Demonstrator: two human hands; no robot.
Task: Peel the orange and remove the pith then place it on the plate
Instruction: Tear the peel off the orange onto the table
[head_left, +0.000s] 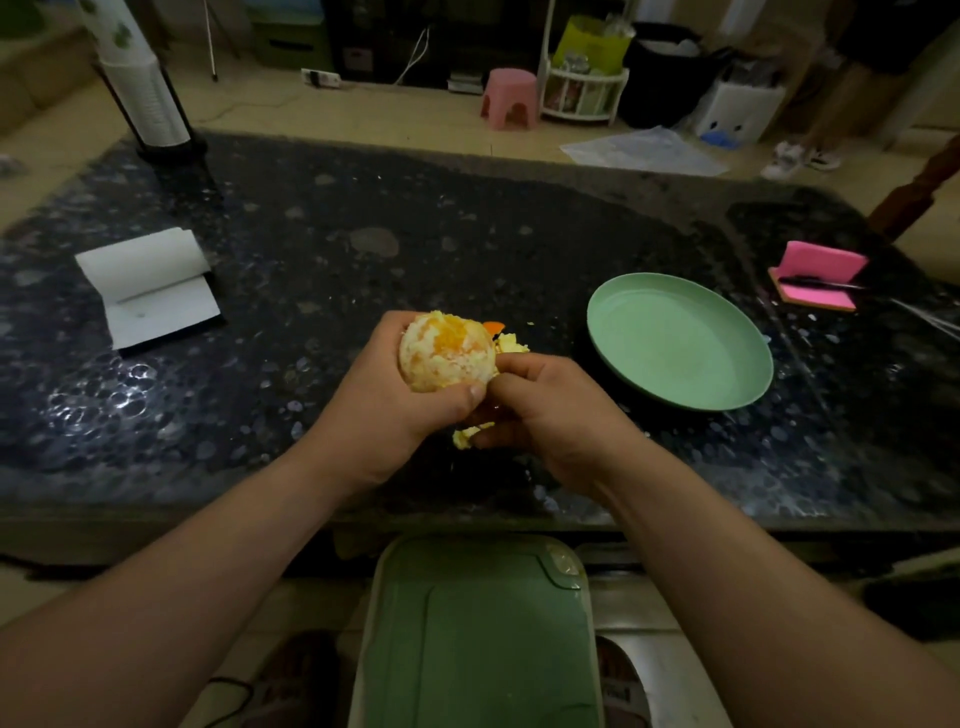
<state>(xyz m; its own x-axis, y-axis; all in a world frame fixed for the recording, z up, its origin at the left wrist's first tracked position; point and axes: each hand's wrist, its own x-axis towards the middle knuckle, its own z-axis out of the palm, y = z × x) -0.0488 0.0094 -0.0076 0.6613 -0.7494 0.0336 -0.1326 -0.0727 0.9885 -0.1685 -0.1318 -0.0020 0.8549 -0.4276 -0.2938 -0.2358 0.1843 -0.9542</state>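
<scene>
- Left grip (384, 400) cupped the round, peeled, pith-patched orange (447, 351).
- Right grip (550, 410) pinched pale pith (484, 366) at its side.
- Round green plate (680, 340) lay empty; placing left.

Left hand (384, 400) gripping orange (447, 353), right hand (545, 410) pinching peel scrap (467, 435), forearms converging

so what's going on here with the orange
A person is cleaning up a mostly peeled orange over a dark table. The left hand grips it while the right hand picks at pith on its near side. Peel scraps lie behind the hands; the green plate to the right has nothing on it.
</scene>
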